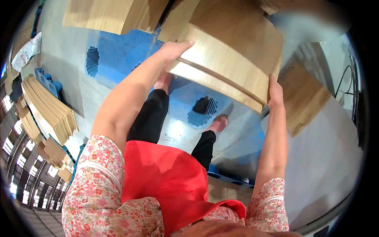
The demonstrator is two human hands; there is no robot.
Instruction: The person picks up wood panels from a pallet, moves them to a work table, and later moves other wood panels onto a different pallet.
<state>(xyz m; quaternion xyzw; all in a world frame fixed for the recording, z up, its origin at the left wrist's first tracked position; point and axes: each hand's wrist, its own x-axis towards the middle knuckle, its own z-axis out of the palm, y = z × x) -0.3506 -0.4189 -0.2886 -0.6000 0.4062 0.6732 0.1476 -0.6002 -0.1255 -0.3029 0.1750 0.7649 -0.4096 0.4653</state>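
A pale wooden board [227,65] is between my two hands in front of me. My left hand [172,52] grips its near left corner, thumb lying on top and fingers hidden underneath. At the right end, my right hand [275,91] is closed against the near corner, its fingers partly hidden behind the edge. Just below the board's near edge shows another pale wooden edge [215,82], with a dark gap between them. Whether that one is also held, I cannot tell. A darker brown wooden surface [241,29] lies beyond the pale strip.
Blue pallets [118,49] lie around my feet. More wooden boards [98,14] are at the far left, and a stack of boards [49,104] stands at the left. A brown board [302,96] lies right of my right hand. Black cables [347,81] hang at the far right.
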